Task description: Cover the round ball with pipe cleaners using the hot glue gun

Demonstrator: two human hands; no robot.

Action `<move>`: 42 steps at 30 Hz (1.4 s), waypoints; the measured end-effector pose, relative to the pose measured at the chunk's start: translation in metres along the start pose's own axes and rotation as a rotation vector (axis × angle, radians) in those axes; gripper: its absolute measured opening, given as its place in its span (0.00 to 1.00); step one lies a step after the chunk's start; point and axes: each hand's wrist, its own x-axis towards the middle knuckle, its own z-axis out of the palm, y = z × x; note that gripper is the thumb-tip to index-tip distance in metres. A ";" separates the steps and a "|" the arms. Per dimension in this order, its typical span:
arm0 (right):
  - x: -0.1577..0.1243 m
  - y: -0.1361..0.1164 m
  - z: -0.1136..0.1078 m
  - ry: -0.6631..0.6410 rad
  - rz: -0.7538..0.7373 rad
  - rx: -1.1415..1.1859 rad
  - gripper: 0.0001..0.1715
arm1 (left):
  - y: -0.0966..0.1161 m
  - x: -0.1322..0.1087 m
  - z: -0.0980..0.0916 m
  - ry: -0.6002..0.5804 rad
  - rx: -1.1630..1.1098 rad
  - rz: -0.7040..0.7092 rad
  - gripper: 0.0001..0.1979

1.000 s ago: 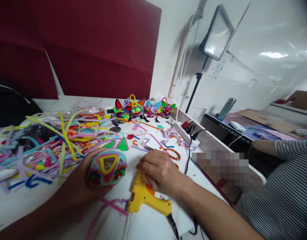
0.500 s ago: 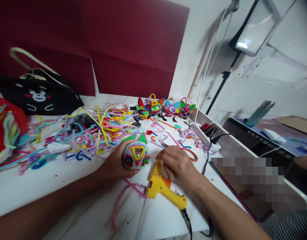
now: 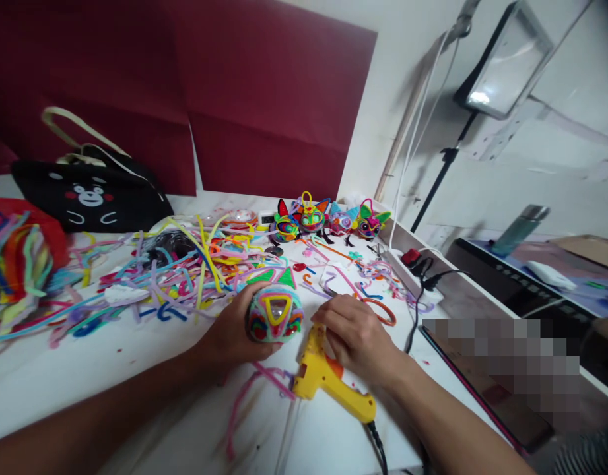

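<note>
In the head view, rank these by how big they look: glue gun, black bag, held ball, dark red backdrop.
1. Dark red backdrop
2. Black bag
Then glue gun and held ball: too alike in area to rank, though the gun is longer.

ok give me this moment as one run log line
left hand: gripping decorated ball | right hand: at front of glue gun | beyond: eared figures, pipe cleaners

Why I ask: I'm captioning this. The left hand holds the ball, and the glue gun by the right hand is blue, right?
The glue gun by the right hand is yellow, not blue, as the head view shows; the left hand holds the ball.
</note>
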 end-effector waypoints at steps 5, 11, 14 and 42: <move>0.000 -0.001 0.002 -0.006 -0.001 0.013 0.16 | -0.007 -0.001 0.005 -0.029 0.009 -0.014 0.45; -0.002 0.001 0.007 -0.012 -0.008 0.048 0.16 | -0.016 -0.004 0.009 -0.006 0.040 0.022 0.45; -0.003 0.002 0.008 -0.024 -0.003 0.064 0.15 | -0.018 -0.006 0.010 0.022 0.026 0.061 0.45; 0.005 -0.008 0.006 -0.092 0.044 0.151 0.17 | -0.025 -0.006 0.009 0.007 0.067 0.320 0.45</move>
